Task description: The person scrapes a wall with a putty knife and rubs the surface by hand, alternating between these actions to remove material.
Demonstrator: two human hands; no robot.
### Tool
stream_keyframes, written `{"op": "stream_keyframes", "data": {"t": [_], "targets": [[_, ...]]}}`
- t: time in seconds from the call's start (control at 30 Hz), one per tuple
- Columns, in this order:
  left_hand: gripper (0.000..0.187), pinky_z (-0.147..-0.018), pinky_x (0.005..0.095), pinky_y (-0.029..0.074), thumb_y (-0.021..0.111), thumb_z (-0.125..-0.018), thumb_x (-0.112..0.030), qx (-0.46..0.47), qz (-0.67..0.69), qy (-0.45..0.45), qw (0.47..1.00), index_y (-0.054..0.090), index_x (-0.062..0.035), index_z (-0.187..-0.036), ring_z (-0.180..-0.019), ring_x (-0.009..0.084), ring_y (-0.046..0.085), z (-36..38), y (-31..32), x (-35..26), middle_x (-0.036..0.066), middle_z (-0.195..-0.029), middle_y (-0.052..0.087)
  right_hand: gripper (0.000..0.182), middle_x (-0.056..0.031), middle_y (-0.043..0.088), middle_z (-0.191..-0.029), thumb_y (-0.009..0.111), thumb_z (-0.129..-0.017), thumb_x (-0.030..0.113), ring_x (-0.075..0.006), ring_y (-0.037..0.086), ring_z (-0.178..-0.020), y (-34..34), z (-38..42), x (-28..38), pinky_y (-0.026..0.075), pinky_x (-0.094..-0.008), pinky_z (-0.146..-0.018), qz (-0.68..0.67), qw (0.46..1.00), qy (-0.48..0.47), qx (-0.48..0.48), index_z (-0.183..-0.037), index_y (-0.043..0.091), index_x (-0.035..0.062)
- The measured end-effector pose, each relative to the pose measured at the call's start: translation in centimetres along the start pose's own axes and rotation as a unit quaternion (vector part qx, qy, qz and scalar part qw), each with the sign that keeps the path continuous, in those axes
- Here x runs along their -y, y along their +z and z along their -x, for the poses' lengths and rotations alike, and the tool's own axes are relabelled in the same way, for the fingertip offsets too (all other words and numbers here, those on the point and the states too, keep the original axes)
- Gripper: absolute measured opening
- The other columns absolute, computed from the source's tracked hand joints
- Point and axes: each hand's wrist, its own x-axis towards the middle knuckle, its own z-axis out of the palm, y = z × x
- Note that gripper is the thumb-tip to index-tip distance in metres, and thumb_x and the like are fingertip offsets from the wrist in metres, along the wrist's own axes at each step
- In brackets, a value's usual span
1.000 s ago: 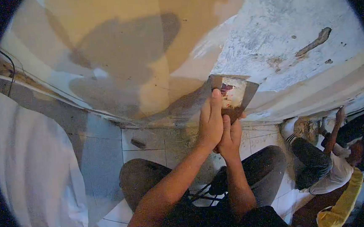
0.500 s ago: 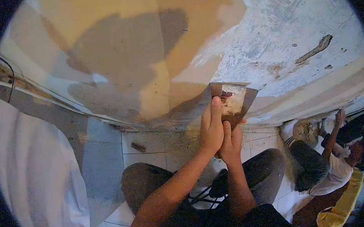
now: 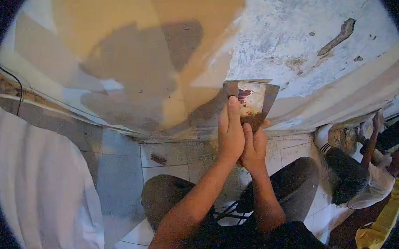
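Note:
Both my hands are around a wide scraper (image 3: 252, 103), its blade worn and rust-stained with a pale label patch. The blade's broad end is at the lower wall, beside the border of tan paint (image 3: 201, 13) and bare whitish plaster (image 3: 290, 30). My left hand (image 3: 230, 134) is closed, its thumb stretched up along the blade's left edge. Lower down, my right hand (image 3: 254, 148) is wrapped round the handle, with a fingertip showing past the blade's right side. The handle is mostly hidden by my fingers.
A gouge (image 3: 339, 38) marks the plaster at right. A small brown block (image 3: 158, 159) lies on the tiled floor (image 3: 123, 185). White cloth (image 3: 41, 182) hangs at left near a black cable (image 3: 19, 86). Another person (image 3: 374, 177) sits at right by the wall, near yellow cloth (image 3: 386, 218).
My view has tilted slightly. My hands and the scraper appear a little higher in it, the blade still at the wall by the paint border. My grip looks the same.

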Motion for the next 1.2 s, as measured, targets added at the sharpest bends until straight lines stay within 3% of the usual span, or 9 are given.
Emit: {"op": "stream_keyframes", "data": {"t": [0.27, 0.33, 0.53, 0.67, 0.73, 0.9, 1.07, 1.13, 1.2], "targets": [[0.051, -0.081, 0.0325, 0.044, 0.036, -0.102, -0.047, -0.011, -0.014, 0.037, 0.999, 0.058, -0.0006, -0.098, -0.084, 0.0167, 0.053, -0.6, 0.1, 1.0, 0.007, -0.090, 0.059, 0.033, -0.0206, 0.064, -0.112, 0.041, -0.101, 0.020, -0.0322, 0.061, -0.103, 0.4, -0.3, 0.0, 0.044, -0.0403, -0.091, 0.026, 0.998, -0.053, -0.036, -0.120, 0.054, -0.0040], [0.051, -0.080, 0.0322, 0.044, 0.036, -0.102, -0.046, -0.019, -0.022, 0.037, 0.999, 0.058, -0.0006, -0.098, -0.083, 0.0164, 0.052, -0.2, 0.3, 0.2, 0.007, -0.089, 0.059, 0.034, -0.0213, 0.064, -0.113, 0.041, -0.101, 0.022, -0.0326, 0.061, -0.103, 0.1, -0.2, -0.1, 0.044, -0.0406, -0.092, -0.014, 1.000, 0.025, 0.000, -0.120, 0.054, -0.0046], [0.051, -0.078, 0.0320, 0.044, 0.035, -0.103, -0.045, 0.006, -0.044, 0.046, 0.998, 0.058, 0.0009, -0.098, -0.082, 0.0168, 0.052, 0.0, -0.7, -0.8, 0.007, -0.089, 0.059, 0.035, -0.0227, 0.063, -0.111, 0.042, -0.101, 0.023, -0.0332, 0.061, -0.101, 1.0, 0.4, 1.2, 0.044, -0.0404, -0.092, -0.021, 0.999, 0.045, -0.018, -0.119, 0.054, -0.0052], [0.052, -0.079, 0.0311, 0.045, 0.035, -0.103, -0.046, 0.016, -0.039, 0.061, 0.997, 0.059, 0.0011, -0.100, -0.084, 0.0164, 0.054, 0.0, -0.5, -1.1, 0.007, -0.091, 0.061, 0.036, -0.0228, 0.063, -0.111, 0.042, -0.101, 0.023, -0.0342, 0.061, -0.100, 1.0, 0.2, 0.0, 0.044, -0.0404, -0.092, 0.001, 0.999, -0.037, -0.019, -0.119, 0.054, -0.0048], [0.053, -0.079, 0.0309, 0.045, 0.035, -0.103, -0.046, 0.013, -0.025, 0.050, 0.998, 0.059, 0.0011, -0.100, -0.084, 0.0165, 0.055, 0.0, -0.3, -1.2, 0.007, -0.091, 0.062, 0.030, -0.0139, 0.063, -0.107, 0.041, -0.102, 0.018, -0.0194, 0.059, -0.097, 0.9, 0.3, 0.3, 0.045, -0.0331, -0.087, 0.040, 0.998, -0.022, -0.043, -0.118, 0.053, -0.0050], [0.050, -0.078, 0.0349, 0.045, 0.035, -0.103, -0.040, -0.003, -0.044, 0.054, 0.998, 0.057, 0.0045, -0.099, -0.080, 0.0244, 0.056, 0.0, -0.2, -1.3, 0.017, -0.086, 0.060, 0.031, -0.0126, 0.063, -0.109, 0.041, -0.102, 0.018, -0.0204, 0.059, -0.098, 0.3, 0.4, 0.7, 0.045, -0.0334, -0.088, -0.014, 1.000, -0.003, -0.011, -0.120, 0.053, -0.0044], [0.049, -0.077, 0.0361, 0.044, 0.036, -0.103, -0.040, -0.013, -0.043, 0.059, 0.997, 0.057, 0.0046, -0.100, -0.081, 0.0242, 0.055, -0.1, 0.1, -0.9, 0.017, -0.086, 0.060, 0.032, -0.0126, 0.063, -0.110, 0.042, -0.102, 0.019, -0.0195, 0.059, -0.099, 0.4, -0.2, 0.9, 0.045, -0.0321, -0.089, -0.006, 0.999, -0.022, -0.025, -0.121, 0.053, -0.0043], [0.049, -0.077, 0.0364, 0.044, 0.036, -0.103, -0.039, -0.014, -0.063, 0.071, 0.995, 0.056, 0.0047, -0.100, -0.081, 0.0242, 0.055, 0.2, -0.1, -1.3, 0.017, -0.086, 0.060, 0.037, -0.0188, 0.063, -0.116, 0.041, -0.101, 0.022, -0.0286, 0.058, -0.109, 0.6, 0.2, 0.9, 0.040, -0.0375, -0.098, -0.010, 1.000, 0.010, -0.015, -0.124, 0.051, -0.0052], [0.051, -0.081, 0.0326, 0.044, 0.036, -0.103, -0.043, 0.004, -0.058, 0.049, 0.997, 0.057, 0.0029, -0.100, -0.087, 0.0177, 0.054, 0.2, -0.3, -1.7, 0.009, -0.093, 0.061, 0.038, -0.0194, 0.062, -0.116, 0.042, -0.101, 0.022, -0.0289, 0.058, -0.109, 0.7, 0.2, 1.0, 0.040, -0.0378, -0.099, -0.038, 0.999, 0.013, -0.007, -0.124, 0.050, -0.0065]]}}
